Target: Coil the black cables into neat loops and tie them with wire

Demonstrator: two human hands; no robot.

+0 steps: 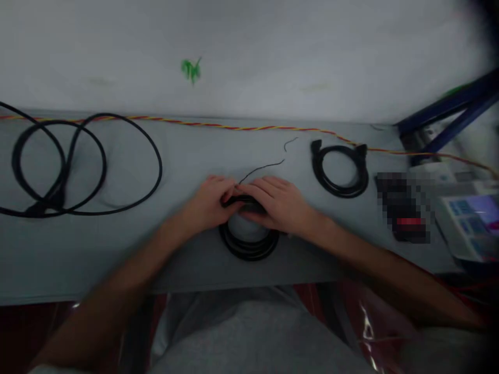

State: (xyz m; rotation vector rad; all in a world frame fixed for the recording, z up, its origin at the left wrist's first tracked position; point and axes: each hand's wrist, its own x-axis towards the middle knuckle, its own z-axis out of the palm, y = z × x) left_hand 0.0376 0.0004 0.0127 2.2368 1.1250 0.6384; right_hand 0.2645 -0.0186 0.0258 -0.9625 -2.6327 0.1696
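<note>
Both my hands meet at the middle of the grey table, over a coiled black cable point(249, 248). My left hand point(206, 203) and my right hand point(276, 203) close around a thick black section of it, which they partly hide. A thin black wire point(261, 169) lies just beyond my fingertips. To the right sits a smaller black cable coil point(339, 174), and a larger, looser black cable point(78, 166) sprawls in loops at the left.
A twisted red and yellow wire point(234, 125) runs along the table's back edge below a white wall point(312, 52). At the right are a pixelated black object point(405, 208), a device with a lit screen point(468, 223) and a blue metal frame point(448, 114).
</note>
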